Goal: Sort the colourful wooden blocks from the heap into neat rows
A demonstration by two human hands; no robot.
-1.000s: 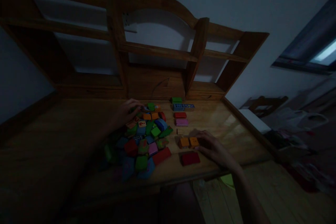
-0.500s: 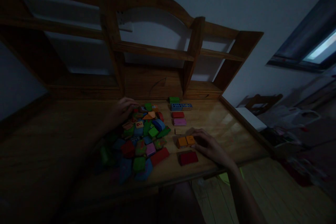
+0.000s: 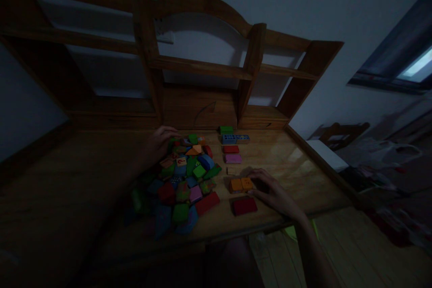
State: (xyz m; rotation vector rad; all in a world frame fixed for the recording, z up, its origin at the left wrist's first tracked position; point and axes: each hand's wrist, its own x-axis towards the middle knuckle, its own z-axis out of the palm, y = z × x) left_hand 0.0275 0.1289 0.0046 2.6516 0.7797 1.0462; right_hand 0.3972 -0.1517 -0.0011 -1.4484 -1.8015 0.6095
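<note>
At the far left side of a heap of painted toy blocks, my left hand reaches in with its fingers stretched over the pieces. No block shows in it, though its fingertips are dim against the heap. My right hand rests on the desk to the right of two orange blocks standing side by side. Its thumb is at the front and its fingers are behind the right-hand orange block. A dark red block lies just in front of this pair.
Behind the orange pair, a small plain block, a pink block, a red block, blue patterned blocks and a green block form a column. A wooden shelf unit backs the desk. The light is dim.
The view has shifted slightly. My left hand's fingers have moved a little at the heap's far left side. My right hand stays at the orange blocks.
</note>
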